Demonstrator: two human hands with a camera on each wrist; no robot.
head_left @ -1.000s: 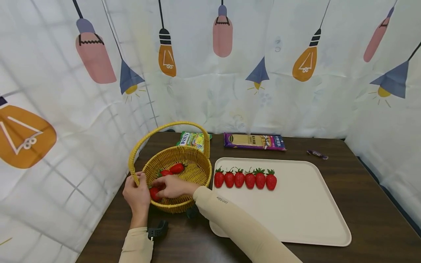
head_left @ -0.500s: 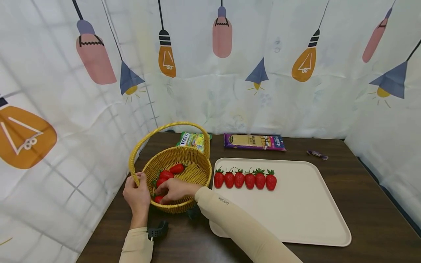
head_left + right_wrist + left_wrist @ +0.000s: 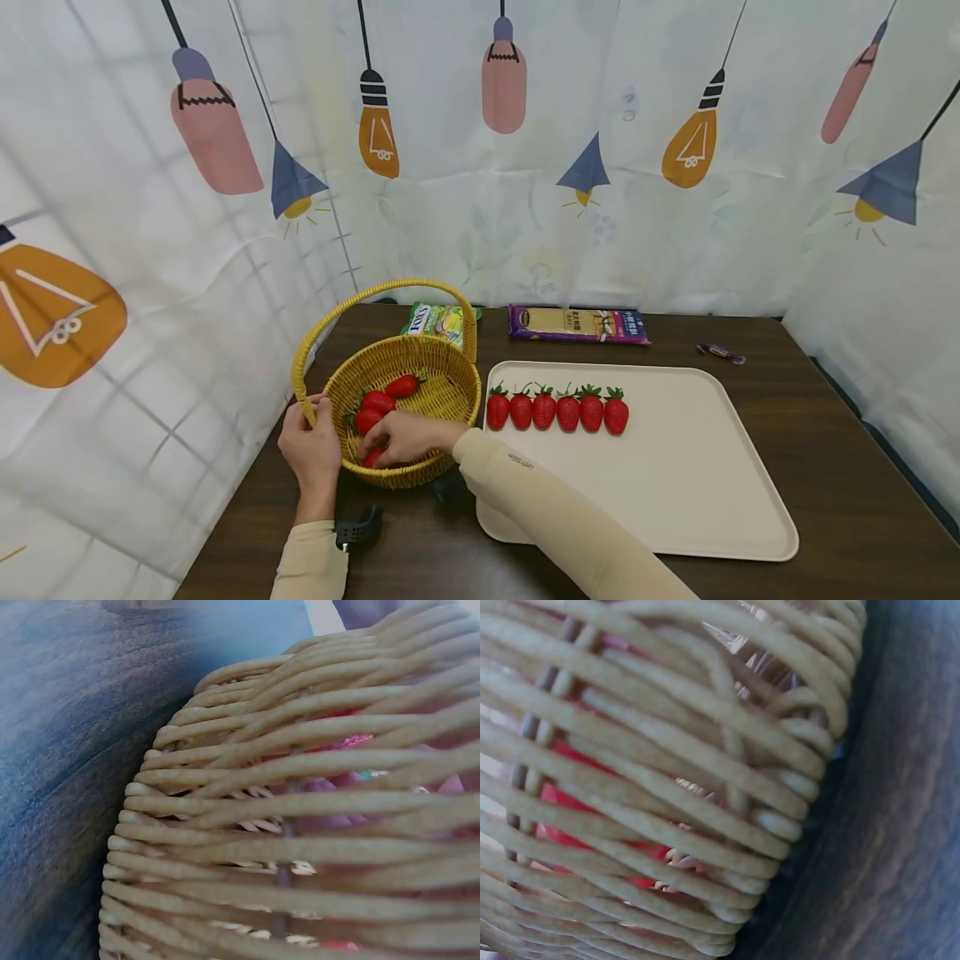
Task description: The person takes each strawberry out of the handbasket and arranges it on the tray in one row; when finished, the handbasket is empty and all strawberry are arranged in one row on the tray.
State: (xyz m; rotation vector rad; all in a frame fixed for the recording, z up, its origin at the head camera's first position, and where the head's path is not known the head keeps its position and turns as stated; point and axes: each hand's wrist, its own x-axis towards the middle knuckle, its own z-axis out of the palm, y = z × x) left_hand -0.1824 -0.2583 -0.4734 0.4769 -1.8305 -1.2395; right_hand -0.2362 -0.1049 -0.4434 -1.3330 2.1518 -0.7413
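Observation:
A yellow wicker basket (image 3: pixel 448 390) with a tall arched handle stands on the table's left side. My left hand (image 3: pixel 311 448) grips it where the handle meets the rim. Inside the bowl my right hand (image 3: pixel 411 437) reaches down, its fingers and thumb around a strawberry (image 3: pixel 372 457) near the front wall. That berry is partly hidden by the fingers. Other red strawberries (image 3: pixel 402 386) lie along the basket's left inner side. Both wrist views look at the woven basket wall (image 3: pixel 652 735) from outside, with red berries showing through the gaps.
Right of the basket is a cream tray (image 3: pixel 675 475), with several strawberries (image 3: pixel 568 412) in a row at its upper left. Behind stand a green candy bag (image 3: pixel 438 322) and a purple pasta packet (image 3: pixel 577 324). A small purple-wrapped sweet (image 3: pixel 721 353) lies at the back right.
My right hand has moved slightly right and toward the front inside the basket, from one strawberry to another. The first berry now lies uncovered at the left side. My left hand stays put.

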